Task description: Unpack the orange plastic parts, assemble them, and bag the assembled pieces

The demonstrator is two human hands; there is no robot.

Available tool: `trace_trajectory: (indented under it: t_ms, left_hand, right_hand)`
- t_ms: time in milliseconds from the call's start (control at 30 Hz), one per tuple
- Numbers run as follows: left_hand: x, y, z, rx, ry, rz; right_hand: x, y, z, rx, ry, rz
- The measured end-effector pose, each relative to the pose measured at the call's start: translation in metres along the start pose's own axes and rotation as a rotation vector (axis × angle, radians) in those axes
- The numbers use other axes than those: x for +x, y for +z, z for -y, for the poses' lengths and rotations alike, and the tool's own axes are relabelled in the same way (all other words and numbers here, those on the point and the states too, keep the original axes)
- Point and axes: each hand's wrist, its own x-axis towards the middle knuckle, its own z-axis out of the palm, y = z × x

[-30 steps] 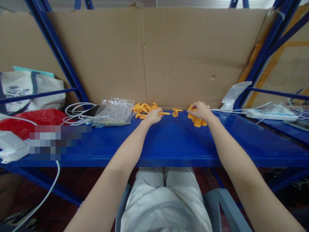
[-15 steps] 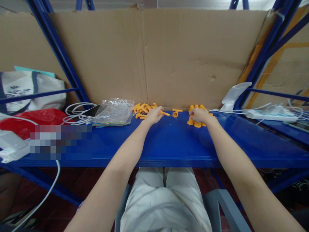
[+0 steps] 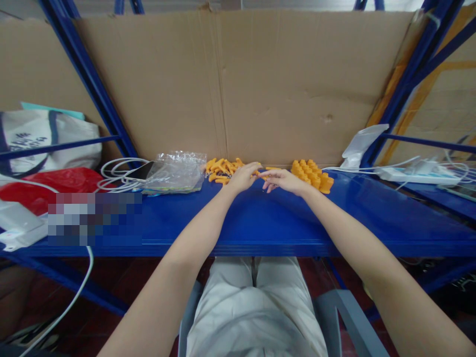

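My left hand (image 3: 244, 177) is closed, with a bit of an orange plastic piece (image 3: 256, 173) showing at its fingertips. Close by on the right is my right hand (image 3: 283, 181), palm down, its fingers stretched out and apart. The fingertips of both hands nearly meet, and the detail between them is too small to make out. Left of my left hand lies a heap of orange branched plastic pieces (image 3: 222, 166) with small bits among them. Rows of orange knobbed pieces (image 3: 311, 174) stand right of my right hand. Behind its fingers, another orange piece (image 3: 273, 168) is mostly hidden.
The blue shelf (image 3: 260, 223) is backed by a cardboard sheet (image 3: 278, 89). To the left are clear plastic bags (image 3: 178, 173), a phone (image 3: 141, 171), coiled white cable (image 3: 115, 173) and a red bag (image 3: 70, 183). A power strip (image 3: 418, 176) lies at the right.
My right hand has moved left from the rows of orange knobbed pieces to beside my left hand, uncovering the rows. My left hand has shifted slightly right.
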Motion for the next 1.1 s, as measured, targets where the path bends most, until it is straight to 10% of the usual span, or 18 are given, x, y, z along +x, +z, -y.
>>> trace_trajectory:
  t_ms: [300, 600, 867, 1100]
  left_hand:
    - [0.0, -0.009, -0.027, 0.071, -0.025, -0.07]
    - [0.004, -0.005, -0.055, -0.032, 0.032, 0.121]
    - [0.009, 0.006, -0.053, -0.453, -0.23, 0.184]
    - [0.014, 0.008, -0.035, -0.511, -0.332, -0.03]
  right_hand:
    - [0.003, 0.002, -0.006, 0.083, 0.086, -0.228]
    - [0.017, -0.006, -0.029, -0.12, -0.128, -0.301]
    - [0.02, -0.012, -0.033, -0.316, -0.15, -0.287]
    - [0.018, -0.011, -0.035, -0.455, -0.193, -0.327]
